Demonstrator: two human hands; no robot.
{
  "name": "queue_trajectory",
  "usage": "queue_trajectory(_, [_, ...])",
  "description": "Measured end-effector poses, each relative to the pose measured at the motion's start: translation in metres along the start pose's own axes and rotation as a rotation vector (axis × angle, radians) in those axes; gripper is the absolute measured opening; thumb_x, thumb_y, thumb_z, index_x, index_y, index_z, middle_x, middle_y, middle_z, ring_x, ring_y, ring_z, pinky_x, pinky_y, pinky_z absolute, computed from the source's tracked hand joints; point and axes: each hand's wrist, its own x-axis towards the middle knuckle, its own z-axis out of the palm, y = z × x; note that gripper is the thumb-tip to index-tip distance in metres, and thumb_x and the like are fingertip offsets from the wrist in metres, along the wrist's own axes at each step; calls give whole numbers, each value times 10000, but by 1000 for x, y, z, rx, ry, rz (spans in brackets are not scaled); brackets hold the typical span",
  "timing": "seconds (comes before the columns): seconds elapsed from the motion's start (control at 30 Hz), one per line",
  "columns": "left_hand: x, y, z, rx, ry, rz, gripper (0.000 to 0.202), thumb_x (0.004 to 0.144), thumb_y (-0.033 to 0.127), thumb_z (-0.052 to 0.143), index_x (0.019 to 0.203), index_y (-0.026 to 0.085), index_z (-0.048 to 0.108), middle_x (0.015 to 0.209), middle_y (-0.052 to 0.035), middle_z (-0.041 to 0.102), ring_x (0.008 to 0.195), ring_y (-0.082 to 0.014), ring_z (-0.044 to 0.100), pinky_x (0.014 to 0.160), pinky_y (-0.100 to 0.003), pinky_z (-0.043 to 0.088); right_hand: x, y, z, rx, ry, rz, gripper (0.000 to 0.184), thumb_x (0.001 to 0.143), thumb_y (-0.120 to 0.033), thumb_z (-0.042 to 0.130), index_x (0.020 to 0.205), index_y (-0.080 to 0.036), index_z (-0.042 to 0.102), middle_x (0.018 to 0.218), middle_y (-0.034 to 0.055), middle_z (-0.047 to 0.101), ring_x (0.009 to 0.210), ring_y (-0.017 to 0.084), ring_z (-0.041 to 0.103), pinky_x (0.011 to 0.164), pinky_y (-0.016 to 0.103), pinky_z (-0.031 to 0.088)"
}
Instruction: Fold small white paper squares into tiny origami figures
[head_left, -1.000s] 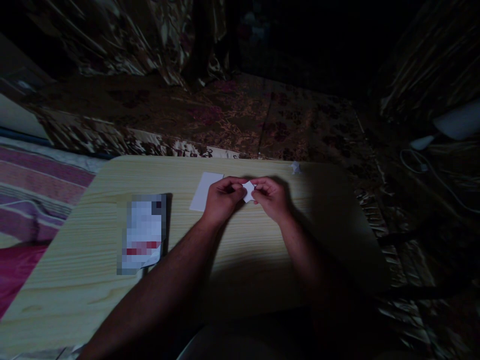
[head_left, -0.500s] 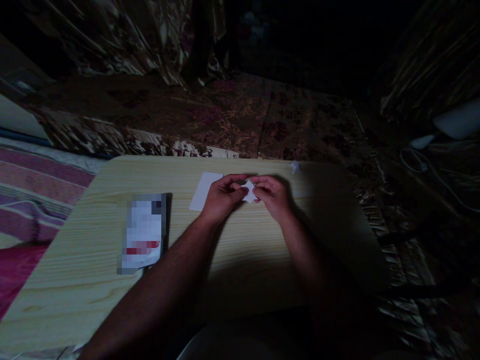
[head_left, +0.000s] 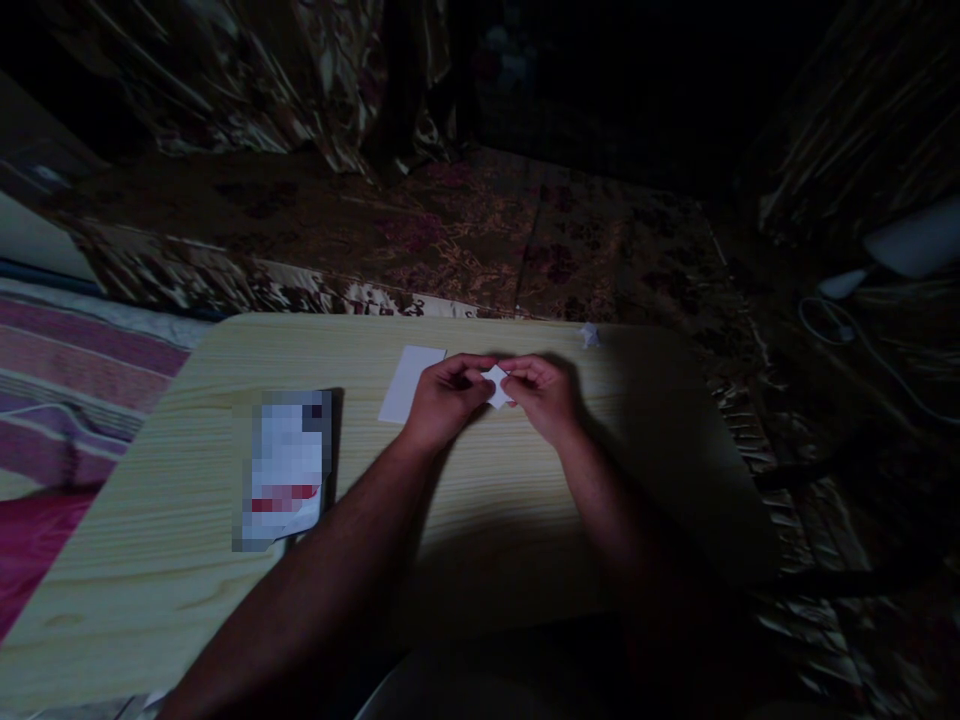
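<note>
A small piece of folded white paper is held over the table between both hands, one corner pointing toward me. My left hand pinches its left side, the thumb lying on top. On the other side my right hand is closed on the paper, thumb also on the upper face. Fingers cover the paper's side corners. Just left of my left hand lies a flat white sheet, its right edge partly hidden by that hand.
The wooden table carries a blurred-out, phone-like object on the left. A small folded or crumpled white paper piece lies near the far edge. Beyond stands a surface covered with patterned cloth. A white cable runs at the right.
The paper between my hands looks more like a plain diamond now, where it showed more points before. My fingers have shifted slightly around it. The other things lie as they were.
</note>
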Motion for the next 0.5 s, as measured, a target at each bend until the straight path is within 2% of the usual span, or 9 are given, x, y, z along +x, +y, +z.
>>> queue_trajectory(0.2, [-3, 1, 5, 41, 48, 64, 263, 634, 194, 723, 896, 177, 701, 654, 5, 610, 523, -90, 499, 514, -223, 378, -1, 2, 2, -39, 22, -65, 168, 686, -223, 639, 847, -173, 638, 704, -2, 670, 574, 105, 586, 531, 220, 463])
queue_trajectory(0.33, [-4, -2, 5, 47, 41, 77, 219, 650, 211, 721, 864, 179, 690, 643, 15, 592, 518, -85, 489, 514, -221, 377, -2, 3, 2, -46, 20, -121, 125, 692, -179, 623, 817, -175, 623, 638, -23, 633, 536, 95, 555, 504, 206, 423])
queue_trajectory(0.5, [-3, -3, 5, 35, 52, 79, 158, 664, 193, 707, 819, 175, 686, 639, 18, 587, 522, -77, 481, 515, -215, 373, -1, 2, 0, -54, 20, -108, 100, 686, -189, 630, 784, -176, 618, 611, -34, 605, 518, 90, 533, 483, 203, 406])
